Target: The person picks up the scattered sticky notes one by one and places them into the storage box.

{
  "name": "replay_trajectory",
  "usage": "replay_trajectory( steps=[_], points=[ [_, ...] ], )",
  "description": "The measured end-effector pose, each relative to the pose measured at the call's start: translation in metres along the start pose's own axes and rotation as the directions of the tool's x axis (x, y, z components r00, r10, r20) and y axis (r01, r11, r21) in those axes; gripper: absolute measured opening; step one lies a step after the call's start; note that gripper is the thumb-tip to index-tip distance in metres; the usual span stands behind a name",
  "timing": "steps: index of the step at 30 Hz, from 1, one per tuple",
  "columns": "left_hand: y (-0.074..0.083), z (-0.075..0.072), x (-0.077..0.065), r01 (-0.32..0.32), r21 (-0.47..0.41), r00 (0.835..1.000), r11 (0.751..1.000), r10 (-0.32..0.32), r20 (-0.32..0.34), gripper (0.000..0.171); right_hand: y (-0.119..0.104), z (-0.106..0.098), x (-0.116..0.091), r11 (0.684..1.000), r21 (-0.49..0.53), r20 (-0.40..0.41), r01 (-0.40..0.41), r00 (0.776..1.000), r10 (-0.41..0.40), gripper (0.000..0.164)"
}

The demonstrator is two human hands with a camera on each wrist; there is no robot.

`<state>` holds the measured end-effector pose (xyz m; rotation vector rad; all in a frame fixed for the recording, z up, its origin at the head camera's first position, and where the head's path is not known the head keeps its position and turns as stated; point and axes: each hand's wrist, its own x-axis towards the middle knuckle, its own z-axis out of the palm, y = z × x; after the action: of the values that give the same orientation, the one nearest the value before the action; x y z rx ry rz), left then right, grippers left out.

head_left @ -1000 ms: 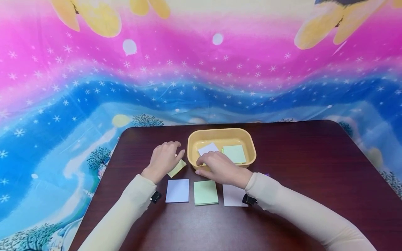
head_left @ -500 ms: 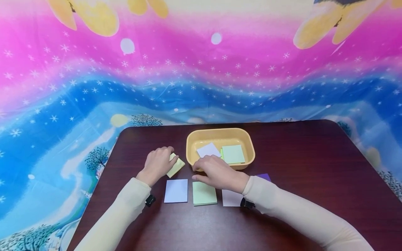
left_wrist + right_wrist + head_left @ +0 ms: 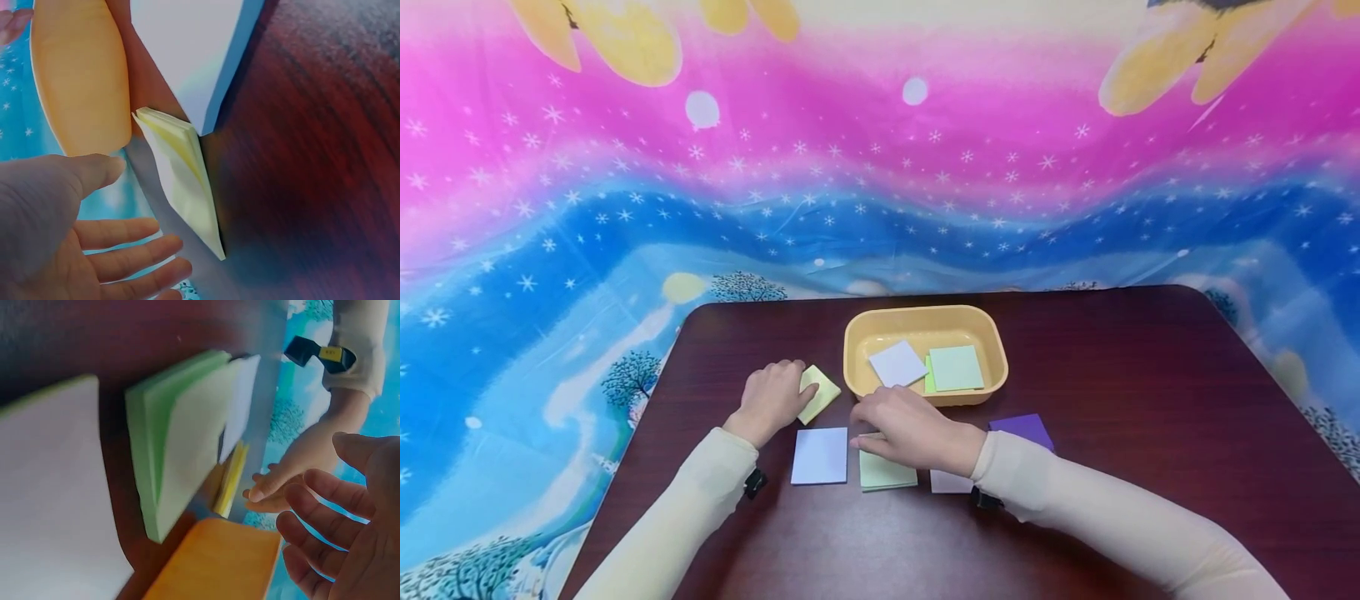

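In the head view my left hand [image 3: 769, 397] hovers at the left side of a yellow sticky note pad [image 3: 822, 396]. The left wrist view shows its fingers [image 3: 134, 262] loosely extended, apart from that pad, whose top sheet lifts a little. My right hand [image 3: 910, 427] hangs over a light green sticky note pad [image 3: 887, 477], just in front of the yellow tub [image 3: 925, 312]. Its fingers [image 3: 325, 528] are relaxed and hold nothing. A lavender-blue pad [image 3: 820, 456] lies left of the green one, and a pale pink pad [image 3: 949, 482] lies right of it, partly under my forearm.
Inside the tub are a whitish pad [image 3: 898, 363], a pale green pad [image 3: 957, 367] and a bright yellow-green one [image 3: 930, 380] partly beneath it. A purple pad [image 3: 1025, 429] lies partly hidden by my right sleeve. Behind the dark table [image 3: 1112, 358] hangs a patterned cloth [image 3: 880, 200].
My right hand has drawn back from the tub's front rim to above the green pad. The left hand has shifted left and nearer me, uncovering more of the yellow pad.
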<state>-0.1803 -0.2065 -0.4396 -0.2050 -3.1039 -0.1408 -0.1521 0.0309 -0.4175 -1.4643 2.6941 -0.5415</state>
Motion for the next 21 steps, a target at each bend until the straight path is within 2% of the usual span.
replay_trajectory(
  steps=[5, 11, 16, 21],
  points=[
    [-0.0015, 0.0041, -0.0013, 0.005, 0.013, 1.000, 1.000, -0.006, 0.025, 0.034, -0.0050, 0.0071, -0.0016, 0.999, -0.028, 0.011, 0.028, 1.000, -0.028, 0.023],
    [-0.0025, 0.0074, -0.0033, 0.006, 0.044, 0.999, 0.999, -0.008, 0.040, 0.040, -0.0072, 0.0103, -0.0017, 1.000, -0.027, 0.036, 0.005, 0.999, -0.004, 0.023],
    [-0.0036, 0.0094, -0.0028, 0.004, 0.063, 1.000, 0.998, -0.006, 0.025, 0.040, -0.0056, 0.0109, -0.0015, 1.000, -0.026, 0.038, -0.002, 0.999, 0.003, 0.023],
    [-0.0048, 0.0107, -0.0009, 0.016, 0.030, 0.999, 0.999, -0.017, 0.032, 0.041, -0.0039, 0.0111, -0.0013, 1.000, -0.026, 0.034, -0.001, 0.999, 0.002, 0.024]
  ],
)
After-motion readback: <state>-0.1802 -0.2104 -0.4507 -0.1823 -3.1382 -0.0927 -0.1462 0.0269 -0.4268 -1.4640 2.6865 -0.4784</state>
